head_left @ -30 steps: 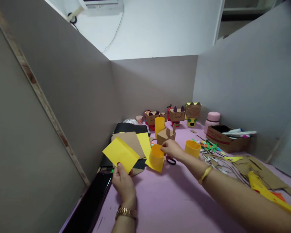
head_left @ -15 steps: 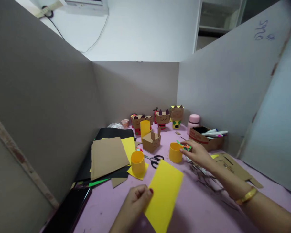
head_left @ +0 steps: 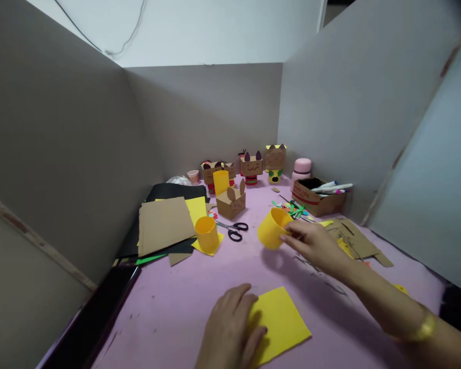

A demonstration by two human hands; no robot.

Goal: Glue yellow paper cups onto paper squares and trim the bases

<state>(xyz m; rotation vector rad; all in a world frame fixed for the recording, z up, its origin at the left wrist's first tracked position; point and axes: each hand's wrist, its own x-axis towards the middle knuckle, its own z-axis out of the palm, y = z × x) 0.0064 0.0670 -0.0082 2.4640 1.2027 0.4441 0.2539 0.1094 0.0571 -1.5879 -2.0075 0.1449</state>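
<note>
yellow paper tube: held tilted above the pink table by the right hand, fingers closed on its rim. judged light, thin-walled, easily crushed; best gripped gently at the rim. yellow sheet: pressed flat under the open left hand.

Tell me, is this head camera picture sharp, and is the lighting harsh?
Head view: soft, even light; faint shadows under the right hand and its yellow paper tube. The left hand looks slightly blurred, and the booth walls splay outward at the edges.
</note>
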